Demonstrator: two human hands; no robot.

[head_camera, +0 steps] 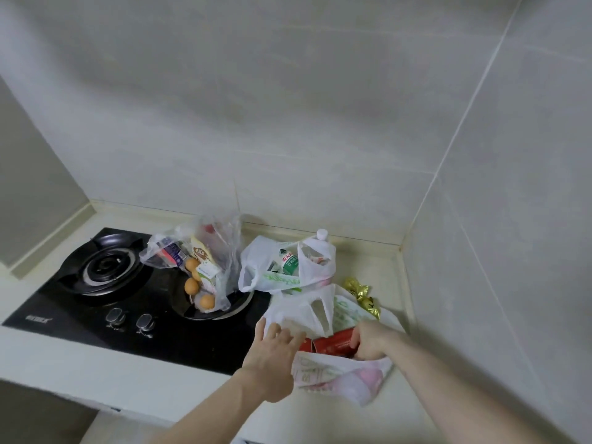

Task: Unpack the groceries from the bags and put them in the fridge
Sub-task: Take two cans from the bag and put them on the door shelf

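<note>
Three plastic bags on the surface [368, 421]: clear bag [205, 251] on the black stove [96, 322], holding 4 eggs [191, 286] and cartons; white bag [282, 277] beside it, with 1 green-label bottle [290, 262] and 1 white-capped bottle [322, 234]; nearest white bag [336, 376] lying open. Right hand [368, 342] grips red package [333, 342] inside the nearest bag. Left hand [272, 354] fingers spread, touching that bag's edge. Gold-wrapped items [362, 294] lie just behind; count unclear. Stove has 2 knobs [129, 318].
</note>
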